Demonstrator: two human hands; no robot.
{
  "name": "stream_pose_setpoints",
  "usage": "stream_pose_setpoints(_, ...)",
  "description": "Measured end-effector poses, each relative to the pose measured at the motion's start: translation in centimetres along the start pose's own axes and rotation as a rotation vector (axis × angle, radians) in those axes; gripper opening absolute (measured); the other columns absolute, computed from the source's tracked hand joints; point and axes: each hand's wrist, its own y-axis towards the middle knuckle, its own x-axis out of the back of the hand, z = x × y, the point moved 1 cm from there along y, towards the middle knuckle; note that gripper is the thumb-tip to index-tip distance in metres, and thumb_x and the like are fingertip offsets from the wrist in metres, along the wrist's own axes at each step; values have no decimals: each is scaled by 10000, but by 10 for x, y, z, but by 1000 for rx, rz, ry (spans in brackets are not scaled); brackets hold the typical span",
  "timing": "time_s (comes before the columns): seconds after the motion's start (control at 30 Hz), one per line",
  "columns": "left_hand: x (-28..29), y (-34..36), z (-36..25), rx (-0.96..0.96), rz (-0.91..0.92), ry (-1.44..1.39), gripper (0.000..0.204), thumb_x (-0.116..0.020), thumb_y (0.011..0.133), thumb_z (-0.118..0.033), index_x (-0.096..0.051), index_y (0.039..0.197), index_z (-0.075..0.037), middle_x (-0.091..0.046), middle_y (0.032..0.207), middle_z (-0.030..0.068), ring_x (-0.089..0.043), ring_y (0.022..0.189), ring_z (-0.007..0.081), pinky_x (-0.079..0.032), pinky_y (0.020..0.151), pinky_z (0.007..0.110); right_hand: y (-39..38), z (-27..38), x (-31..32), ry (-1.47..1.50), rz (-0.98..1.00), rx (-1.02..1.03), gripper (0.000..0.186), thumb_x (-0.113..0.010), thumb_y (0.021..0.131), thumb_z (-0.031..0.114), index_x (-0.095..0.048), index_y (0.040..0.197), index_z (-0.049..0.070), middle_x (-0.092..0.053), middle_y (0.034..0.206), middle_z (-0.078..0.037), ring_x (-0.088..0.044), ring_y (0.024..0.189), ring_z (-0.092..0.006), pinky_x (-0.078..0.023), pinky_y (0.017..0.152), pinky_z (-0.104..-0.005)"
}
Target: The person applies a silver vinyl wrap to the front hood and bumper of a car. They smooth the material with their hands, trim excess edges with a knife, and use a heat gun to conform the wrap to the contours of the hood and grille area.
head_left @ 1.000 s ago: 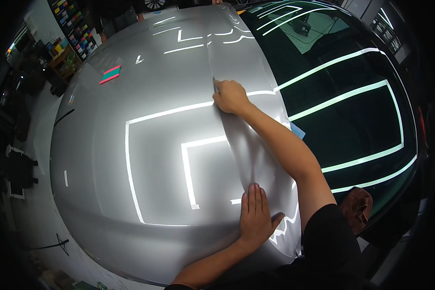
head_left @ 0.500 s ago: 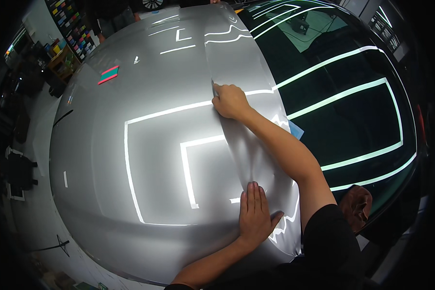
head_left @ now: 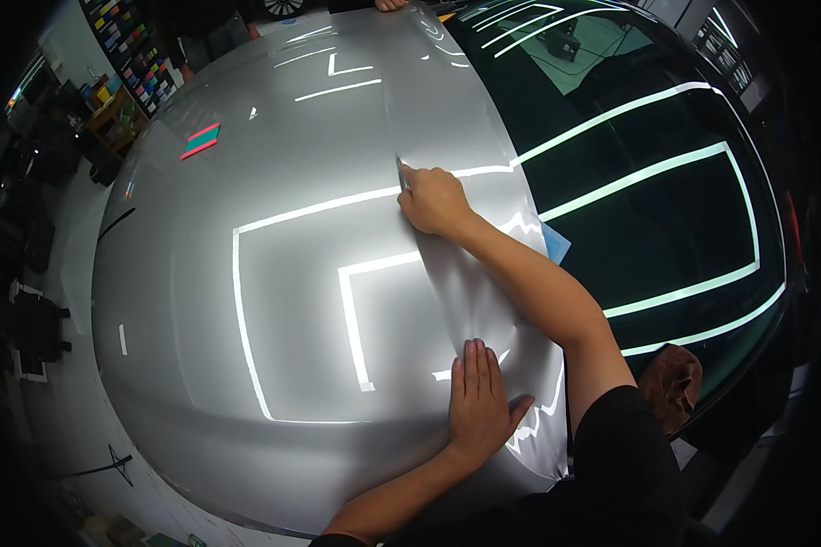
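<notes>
Flatly, at five o'clock, the open left hand [head_left: 480, 412] lies on rippled, glossy silver film [head_left: 324, 246]. Near twelve, the right hand [head_left: 433, 201] curls, its hold unclear.

Car hood [head_left: 292, 310] and colourful rack [head_left: 126, 56] suggest a workshop.

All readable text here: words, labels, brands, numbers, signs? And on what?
None legible.
Silver sheet: no lettering seen; the white lines are light reflections.
Windshield: reflections too, no legible text.
Teal-and-pink pad: any print too small.
Blue card: too small to read.
Colour swatches: too small and blurred.
</notes>
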Motion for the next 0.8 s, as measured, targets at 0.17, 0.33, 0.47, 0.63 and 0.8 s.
stream_pose_setpoints(0.17,0,1,0,-4,4,23,1014,-560,996,-668,-451,1493,209,-375,1624,404,-269,1596,499,-178,1299,603,-7,1,1,0,4,16,402,-606,912,157,-688,1245,-54,-748,847,-225,-737,825,-426,-592,779,-534)
stream_pose_setpoints(0.33,0,1,0,-3,8,31,1019,-562,991,-674,-456,1491,208,-379,1621,405,-273,1595,497,-173,1302,601,-14,3,1,20,8,-3,422,-607,908,154,-682,1265,-58,-748,839,-223,-736,802,-421,-591,761,-539)
stream_pose_setpoints(0.47,-1,0,0,1,8,27,1029,-577,981,-675,-453,1494,208,-379,1621,406,-275,1595,495,-175,1302,598,-20,5,0,14,-13,8,449,-605,907,150,-673,1298,-60,-744,820,-230,-733,765,-419,-589,734,-541)
stream_pose_setpoints(0.63,1,0,0,-4,6,30,1029,-590,976,-667,-450,1497,209,-376,1621,409,-273,1594,498,-182,1300,598,-24,9,6,19,44,-20,476,-613,914,154,-661,1344,-45,-738,810,-237,-731,782,-422,-588,769,-537)
stream_pose_setpoints(0.8,0,1,0,-2,17,35,1031,-591,975,-669,-450,1497,209,-366,1626,410,-266,1596,498,-184,1298,601,-31,9,3,26,38,-32,514,-614,918,157,-641,1393,-40,-739,817,-239,-727,785,-421,-587,782,-536)
